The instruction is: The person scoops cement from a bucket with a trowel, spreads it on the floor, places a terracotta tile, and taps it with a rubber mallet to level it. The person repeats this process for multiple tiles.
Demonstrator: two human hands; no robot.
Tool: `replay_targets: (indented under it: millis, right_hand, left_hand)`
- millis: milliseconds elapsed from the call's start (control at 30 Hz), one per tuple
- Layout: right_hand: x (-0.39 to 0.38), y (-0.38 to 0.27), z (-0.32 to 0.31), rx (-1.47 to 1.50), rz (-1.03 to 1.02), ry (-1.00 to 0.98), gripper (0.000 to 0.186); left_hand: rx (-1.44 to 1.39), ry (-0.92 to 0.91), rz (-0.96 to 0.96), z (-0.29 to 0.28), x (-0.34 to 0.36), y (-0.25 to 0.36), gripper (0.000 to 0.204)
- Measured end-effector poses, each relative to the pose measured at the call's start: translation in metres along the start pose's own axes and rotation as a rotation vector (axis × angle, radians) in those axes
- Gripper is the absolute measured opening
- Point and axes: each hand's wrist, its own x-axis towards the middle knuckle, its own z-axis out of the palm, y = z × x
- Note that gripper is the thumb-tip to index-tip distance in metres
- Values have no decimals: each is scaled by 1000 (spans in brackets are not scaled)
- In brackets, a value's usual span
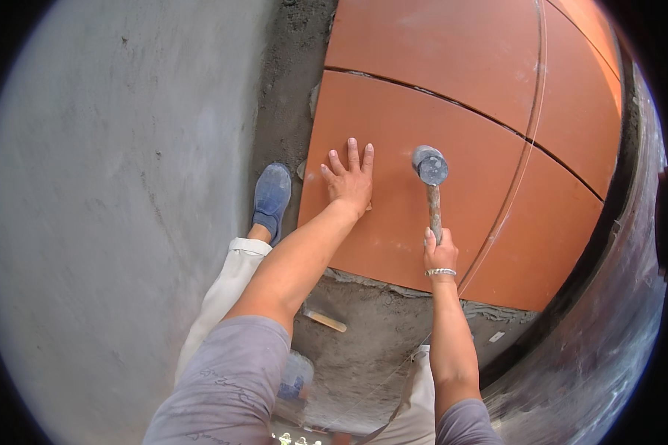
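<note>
My left hand (351,182) lies flat with fingers spread on a large orange-brown floor tile (393,230), near its left edge. My right hand (441,252) is wrapped round the wooden handle of a mallet (432,167), whose dark round head is over the same tile, to the right of my left hand. Whether the mallet head touches the tile I cannot tell. A thin string (513,189) runs lengthwise over the tiles, to the right of the mallet. Dark gaps part this tile from the ones beyond and beside it.
A grey wall (126,163) rises at the left, with a strip of rough mortar (286,89) along it. My blue shoe (272,194) stands on that strip. A wooden-handled tool (324,320) lies on the mortar at the tile's near edge, with a clear plastic container (295,374) closer to me.
</note>
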Motion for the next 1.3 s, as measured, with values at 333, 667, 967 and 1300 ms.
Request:
replay_targets:
  millis: [333,667,967,1300]
  right_hand:
    - [-30,25,11,34,-53,-16,30]
    - [-39,34,-12,-14,99,-140,40]
    - [-37,35,-58,436,-249,410,45]
    - [0,67,-50,284,-178,312,41]
  left_hand:
    - [19,77,-5,13,8,-3,136]
    - [47,163,2,12,4,4,135]
    - [20,192,154,12,-1,122,126]
    - [226,24,205,-16,21,167,125]
